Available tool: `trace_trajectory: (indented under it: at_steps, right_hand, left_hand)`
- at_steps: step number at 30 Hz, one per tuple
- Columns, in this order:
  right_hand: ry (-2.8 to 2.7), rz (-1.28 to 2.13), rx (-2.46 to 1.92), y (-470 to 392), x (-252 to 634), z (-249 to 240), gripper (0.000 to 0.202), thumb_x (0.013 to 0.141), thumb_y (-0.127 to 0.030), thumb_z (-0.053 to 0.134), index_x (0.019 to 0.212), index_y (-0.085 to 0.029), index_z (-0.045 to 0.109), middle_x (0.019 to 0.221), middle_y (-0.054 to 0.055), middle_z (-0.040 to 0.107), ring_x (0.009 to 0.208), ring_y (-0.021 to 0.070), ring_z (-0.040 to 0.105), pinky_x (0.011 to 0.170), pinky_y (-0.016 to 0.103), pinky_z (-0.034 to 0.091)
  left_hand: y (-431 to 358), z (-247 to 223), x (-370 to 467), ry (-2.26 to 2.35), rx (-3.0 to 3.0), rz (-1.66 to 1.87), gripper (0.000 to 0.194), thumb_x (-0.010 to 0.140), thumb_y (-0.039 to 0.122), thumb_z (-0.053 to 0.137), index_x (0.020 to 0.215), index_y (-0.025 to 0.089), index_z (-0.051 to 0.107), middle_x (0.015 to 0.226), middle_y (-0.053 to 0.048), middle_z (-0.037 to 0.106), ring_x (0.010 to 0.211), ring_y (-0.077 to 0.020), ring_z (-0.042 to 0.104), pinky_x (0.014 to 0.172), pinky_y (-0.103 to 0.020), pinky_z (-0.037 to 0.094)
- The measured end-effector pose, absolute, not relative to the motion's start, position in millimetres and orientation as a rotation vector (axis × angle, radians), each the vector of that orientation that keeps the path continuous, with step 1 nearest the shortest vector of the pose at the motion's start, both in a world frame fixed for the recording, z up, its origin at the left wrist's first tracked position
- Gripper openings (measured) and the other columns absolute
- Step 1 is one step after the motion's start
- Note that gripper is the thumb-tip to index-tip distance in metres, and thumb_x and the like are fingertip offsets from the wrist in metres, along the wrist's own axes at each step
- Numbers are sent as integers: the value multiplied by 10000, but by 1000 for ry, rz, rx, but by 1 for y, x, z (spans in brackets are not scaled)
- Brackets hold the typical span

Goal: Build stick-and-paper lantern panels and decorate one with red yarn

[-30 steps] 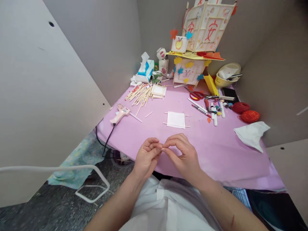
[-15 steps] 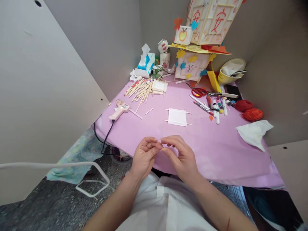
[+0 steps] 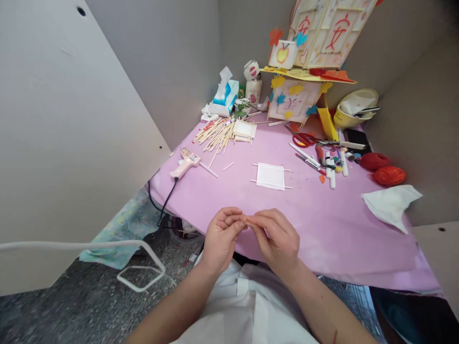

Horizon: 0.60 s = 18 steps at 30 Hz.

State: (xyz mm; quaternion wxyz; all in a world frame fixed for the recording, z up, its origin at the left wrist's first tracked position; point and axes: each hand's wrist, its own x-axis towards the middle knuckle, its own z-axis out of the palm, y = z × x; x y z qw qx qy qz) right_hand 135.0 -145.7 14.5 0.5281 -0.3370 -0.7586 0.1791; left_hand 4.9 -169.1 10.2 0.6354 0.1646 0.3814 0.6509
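Above the front edge of the table, my left hand (image 3: 223, 236) and my right hand (image 3: 275, 237) meet at the fingertips. Both are pinched closed; whatever lies between the fingers is hidden or too small to name. Just beyond them on the pink cloth (image 3: 322, 224) lies a small white panel (image 3: 270, 176) with thin sticks along two edges, their ends poking out. To its left is a short loose stick (image 3: 228, 166). A pale pink glue gun (image 3: 186, 163) rests on its side farther left, a glue stick (image 3: 208, 169) reaching from its back.
Behind are a pile of sticks (image 3: 215, 135), a small stick frame (image 3: 244, 130), a tissue pack (image 3: 225, 98) and a tall decorated paper lantern (image 3: 296, 101). At right lie red scissors (image 3: 304, 139), markers (image 3: 332, 177), red yarn (image 3: 389, 175) and a white cloth (image 3: 390, 203).
My right fingers have closed from a looser curl into a tight pinch against the left fingertips. The whole view has shifted slightly, with the table items appearing farther right.
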Motion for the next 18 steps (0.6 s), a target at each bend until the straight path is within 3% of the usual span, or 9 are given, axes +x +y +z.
trace_trajectory:
  at_steps: [4, 9, 14, 18]
  right_hand:
    - [-1584, 680, -920, -144, 124, 13, 100, 897, -145, 591, 842, -224, 617, 789, 13, 615, 761, 146, 591, 681, 294, 483]
    - [-1491, 1043, -954, -145, 119, 6, 163, 971, -290, 472, 834, -214, 515, 762, -10, 543, 670, 123, 519, 623, 266, 435]
    - [-1785, 1252, -928, -158, 114, 9, 168, 979, -254, 419, 830, -212, 487, 729, -23, 561, 648, 114, 506, 611, 244, 404]
    - [-2207, 1169, -863, -171, 96, 5, 185, 949, -278, 490, 778, -208, 498, 678, -24, 569, 604, 125, 479, 574, 252, 368]
  left_hand:
    - [-171, 12, 8, 883, 367, 1531, 300, 625, 160, 858, 859, 178, 672, 746, 1, 744, 718, -85, 686, 733, -176, 521]
    - [-166, 18, -5, 960, 489, 1628, 290, 624, 193, 859, 838, 177, 664, 704, -6, 741, 691, -114, 694, 730, -218, 538]
    - [-158, 27, -41, 1228, 783, 1725, 224, 678, 223, 815, 829, 181, 654, 711, -11, 728, 595, -105, 648, 632, -205, 499]
    - [-149, 23, -74, 1491, 1113, 1584, 135, 802, 299, 691, 879, 191, 664, 652, 15, 643, 528, -91, 543, 563, -204, 431]
